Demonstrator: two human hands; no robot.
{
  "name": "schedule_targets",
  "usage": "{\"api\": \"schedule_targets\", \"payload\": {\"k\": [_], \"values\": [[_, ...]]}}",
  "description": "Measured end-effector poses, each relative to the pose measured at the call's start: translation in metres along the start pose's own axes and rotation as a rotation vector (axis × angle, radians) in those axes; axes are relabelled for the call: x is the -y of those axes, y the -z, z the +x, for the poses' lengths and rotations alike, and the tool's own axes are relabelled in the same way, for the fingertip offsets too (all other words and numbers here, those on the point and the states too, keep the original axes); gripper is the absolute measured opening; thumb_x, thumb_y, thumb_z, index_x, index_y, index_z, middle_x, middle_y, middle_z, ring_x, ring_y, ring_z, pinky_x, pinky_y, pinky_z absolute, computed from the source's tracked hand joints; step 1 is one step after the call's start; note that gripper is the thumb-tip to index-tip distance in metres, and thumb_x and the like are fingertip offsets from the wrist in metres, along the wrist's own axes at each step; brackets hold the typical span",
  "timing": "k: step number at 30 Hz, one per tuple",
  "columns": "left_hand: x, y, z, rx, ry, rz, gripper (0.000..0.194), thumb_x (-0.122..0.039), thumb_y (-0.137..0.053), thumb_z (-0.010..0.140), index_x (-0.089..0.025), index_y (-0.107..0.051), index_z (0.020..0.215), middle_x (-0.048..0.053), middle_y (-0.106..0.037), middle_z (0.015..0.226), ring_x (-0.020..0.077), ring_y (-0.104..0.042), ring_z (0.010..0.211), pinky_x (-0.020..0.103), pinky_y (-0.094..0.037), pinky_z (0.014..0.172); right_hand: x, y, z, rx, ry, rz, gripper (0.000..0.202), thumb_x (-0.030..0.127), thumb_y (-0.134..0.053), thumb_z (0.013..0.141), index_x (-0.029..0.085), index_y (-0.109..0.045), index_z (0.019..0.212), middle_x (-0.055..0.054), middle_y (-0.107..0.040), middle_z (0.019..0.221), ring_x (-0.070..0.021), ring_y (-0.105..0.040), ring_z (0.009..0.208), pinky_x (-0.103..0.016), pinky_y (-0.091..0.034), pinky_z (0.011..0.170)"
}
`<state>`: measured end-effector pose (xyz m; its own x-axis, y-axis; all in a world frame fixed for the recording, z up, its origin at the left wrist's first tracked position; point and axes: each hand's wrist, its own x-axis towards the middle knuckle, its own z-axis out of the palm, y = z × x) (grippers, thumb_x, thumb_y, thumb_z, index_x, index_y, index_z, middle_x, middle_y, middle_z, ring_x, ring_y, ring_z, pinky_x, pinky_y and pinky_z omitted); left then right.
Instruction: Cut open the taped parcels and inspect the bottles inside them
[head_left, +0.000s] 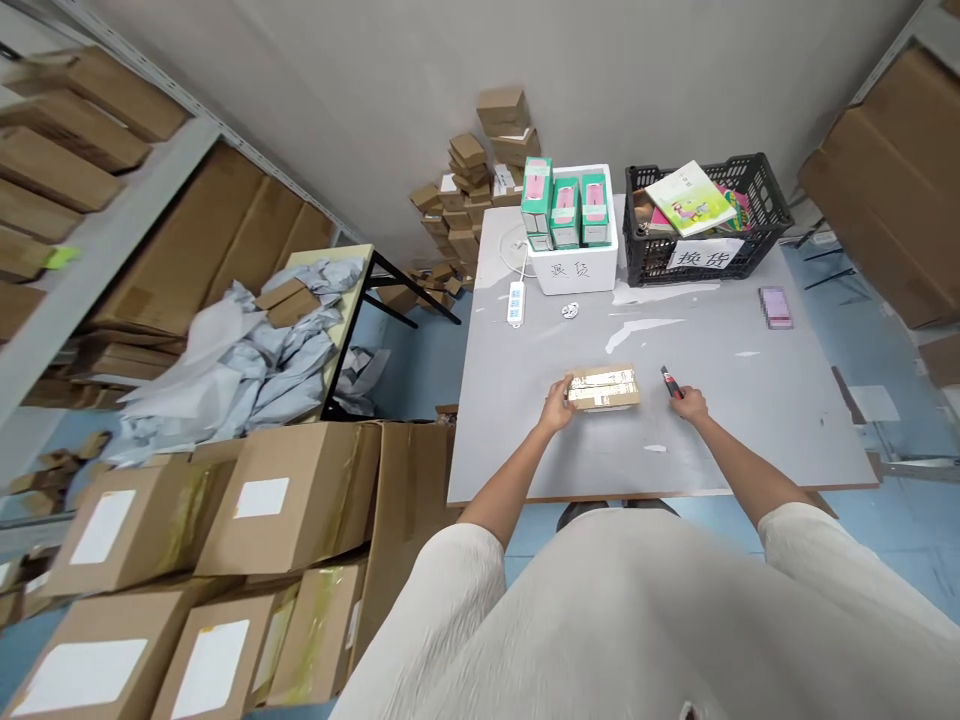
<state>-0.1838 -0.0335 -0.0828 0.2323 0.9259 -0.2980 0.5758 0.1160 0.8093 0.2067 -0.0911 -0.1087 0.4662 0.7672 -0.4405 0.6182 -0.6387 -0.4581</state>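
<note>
On the grey table, a small cardboard box (604, 388) with shiny tape across its top lies in front of me. My left hand (556, 405) grips the box's left end, the thumb toward its near side. To the right of the box, my right hand (688, 404) is closed around a red and black cutter (672, 383), which points up and to the left, apart from the box. Whether its blade is out is too small to tell.
Along the table's (720, 400) far side stand a white bin (574, 272) of green boxes and a black crate (701, 250) with books. A power strip (516, 303) and phone (775, 308) lie nearer. Large cartons (292, 500) are stacked at left.
</note>
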Motion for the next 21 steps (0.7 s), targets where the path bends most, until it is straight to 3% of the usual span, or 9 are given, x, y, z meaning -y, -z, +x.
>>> {"api": "schedule_targets", "payload": {"k": [4, 13, 17, 21], "values": [[0.002, -0.002, -0.002, -0.020, -0.013, 0.016, 0.077, -0.020, -0.074, 0.088, -0.026, -0.050, 0.161, 0.014, -0.052, 0.160, 0.0279, -0.063, 0.130, 0.047, -0.046, 0.122, 0.001, -0.011, 0.008, 0.025, -0.079, -0.178, 0.049, 0.040, -0.077, 0.083, 0.021, -0.070, 0.127, -0.022, -0.065, 0.131, -0.0393, -0.065, 0.126, -0.052, -0.052, 0.104], [0.008, -0.003, -0.004, 0.002, 0.011, 0.036, 0.081, -0.022, -0.071, 0.089, -0.029, -0.046, 0.165, 0.013, -0.048, 0.162, 0.0292, -0.061, 0.132, 0.048, -0.047, 0.120, -0.005, -0.023, 0.012, 0.038, -0.032, -0.295, 0.048, 0.037, -0.075, 0.090, 0.020, -0.060, 0.133, -0.021, -0.059, 0.137, -0.0385, -0.059, 0.132, -0.051, -0.051, 0.106], [0.009, -0.003, -0.005, -0.002, 0.000, 0.029, 0.080, -0.024, -0.073, 0.090, -0.030, -0.046, 0.165, 0.014, -0.048, 0.162, 0.0302, -0.060, 0.135, 0.047, -0.050, 0.117, -0.004, -0.019, 0.008, 0.071, -0.027, -0.319, 0.050, 0.026, -0.074, 0.086, 0.018, -0.060, 0.133, -0.023, -0.062, 0.137, -0.0391, -0.061, 0.130, -0.050, -0.053, 0.102], [0.009, -0.001, -0.004, -0.002, -0.019, 0.030, 0.079, -0.025, -0.072, 0.090, -0.029, -0.046, 0.165, 0.014, -0.049, 0.161, 0.0283, -0.062, 0.130, 0.046, -0.050, 0.118, 0.004, -0.007, 0.004, 0.076, -0.066, -0.157, 0.051, 0.023, -0.077, 0.077, 0.019, -0.065, 0.127, -0.021, -0.070, 0.128, -0.0366, -0.068, 0.118, -0.042, -0.056, 0.090]]}}
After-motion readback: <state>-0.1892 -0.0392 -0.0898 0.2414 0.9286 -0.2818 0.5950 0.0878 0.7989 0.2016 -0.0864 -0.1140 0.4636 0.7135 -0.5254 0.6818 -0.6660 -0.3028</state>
